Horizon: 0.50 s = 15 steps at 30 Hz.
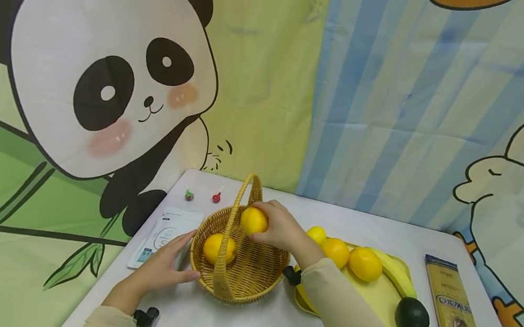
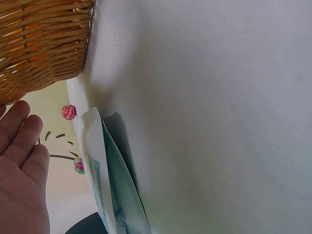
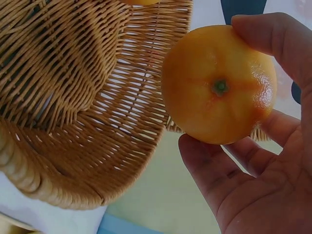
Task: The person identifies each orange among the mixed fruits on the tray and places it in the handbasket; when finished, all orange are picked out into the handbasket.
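A wicker basket (image 1: 250,283) with a tall arched handle stands on the white table. My right hand (image 1: 279,229) holds an orange (image 1: 254,221) over the basket, near the handle. In the right wrist view, thumb and fingers grip that orange (image 3: 214,83) from its sides, its green stem end facing the camera. Another orange fruit (image 1: 219,249) lies inside the basket at the left. My left hand (image 1: 164,267) is at the basket's left side, fingers extended along the outer wall. The left wrist view shows those fingers (image 2: 29,134) close against the wicker; whether they press is unclear.
Right of the basket, a yellow tray (image 1: 379,301) bears oranges (image 1: 365,264), a lemon (image 1: 316,234), a banana (image 1: 393,273) and a dark avocado (image 1: 412,319). A packaged bag (image 1: 458,314) lies far right. Two lollipops (image 1: 216,197) and a white pouch (image 1: 172,228) lie left.
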Tool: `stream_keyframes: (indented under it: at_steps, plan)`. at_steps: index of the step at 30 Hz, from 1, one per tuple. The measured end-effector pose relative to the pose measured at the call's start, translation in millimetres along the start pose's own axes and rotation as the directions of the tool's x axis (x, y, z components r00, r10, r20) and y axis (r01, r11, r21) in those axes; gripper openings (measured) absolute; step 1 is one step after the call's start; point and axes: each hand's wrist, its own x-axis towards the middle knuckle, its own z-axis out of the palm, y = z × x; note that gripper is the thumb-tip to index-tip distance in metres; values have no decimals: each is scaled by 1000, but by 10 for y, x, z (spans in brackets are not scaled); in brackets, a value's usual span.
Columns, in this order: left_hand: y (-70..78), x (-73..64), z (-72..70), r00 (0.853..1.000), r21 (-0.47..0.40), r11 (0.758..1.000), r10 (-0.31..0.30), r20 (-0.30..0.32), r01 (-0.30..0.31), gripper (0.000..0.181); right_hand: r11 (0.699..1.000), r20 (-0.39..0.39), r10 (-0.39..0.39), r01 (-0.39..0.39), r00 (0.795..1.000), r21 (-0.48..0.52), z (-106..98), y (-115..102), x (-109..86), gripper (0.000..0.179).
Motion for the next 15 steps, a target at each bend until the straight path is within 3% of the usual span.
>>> stream_keyframes:
  at_steps: [15]
  plan:
    - [-13,-3,-3,1000,-24,999,20,-5,-20,117,999,81,2,3,997,-52,184,0,208,79]
